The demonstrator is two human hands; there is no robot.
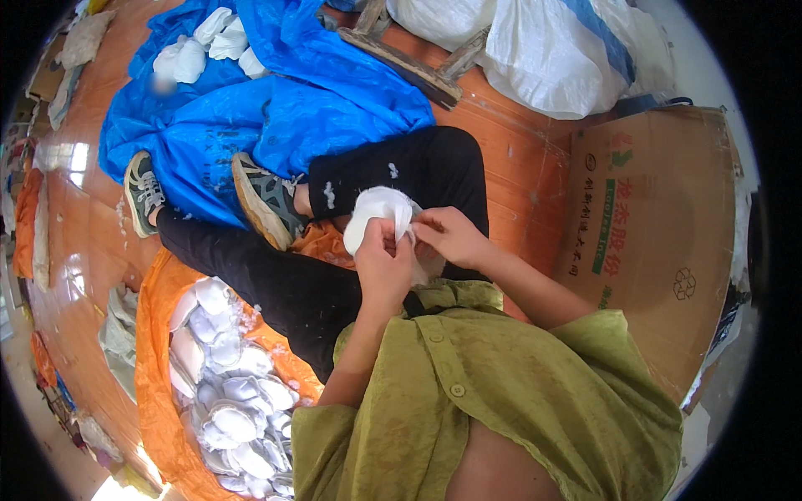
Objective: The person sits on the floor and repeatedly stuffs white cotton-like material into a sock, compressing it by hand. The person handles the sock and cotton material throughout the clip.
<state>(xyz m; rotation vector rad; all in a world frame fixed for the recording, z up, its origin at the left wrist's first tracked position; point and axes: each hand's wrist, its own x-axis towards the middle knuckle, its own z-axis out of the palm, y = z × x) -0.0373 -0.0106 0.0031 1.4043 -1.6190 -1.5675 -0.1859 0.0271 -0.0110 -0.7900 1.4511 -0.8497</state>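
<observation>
Above my lap I hold a white, rounded soft pad (374, 203) with both hands. My left hand (386, 250) is closed on its near edge, thumb and fingers pinched together. From the right, my right hand (454, 237) pinches thin white material at the pad's side, close to the left fingertips. Some of this material hangs below the hands, partly hidden by them. To the left, an orange bag (154, 367) lies spread beside my leg, with many loose white oval pads (234, 422) heaped in it.
Beyond my feet lies a large blue bag (284, 117) with several rounded white bundles (225, 40) on it. A wooden stool (409, 67) and a white woven sack (551, 58) are at the far side. A cardboard box (647, 225) stands at my right. White fluff clings to my trousers.
</observation>
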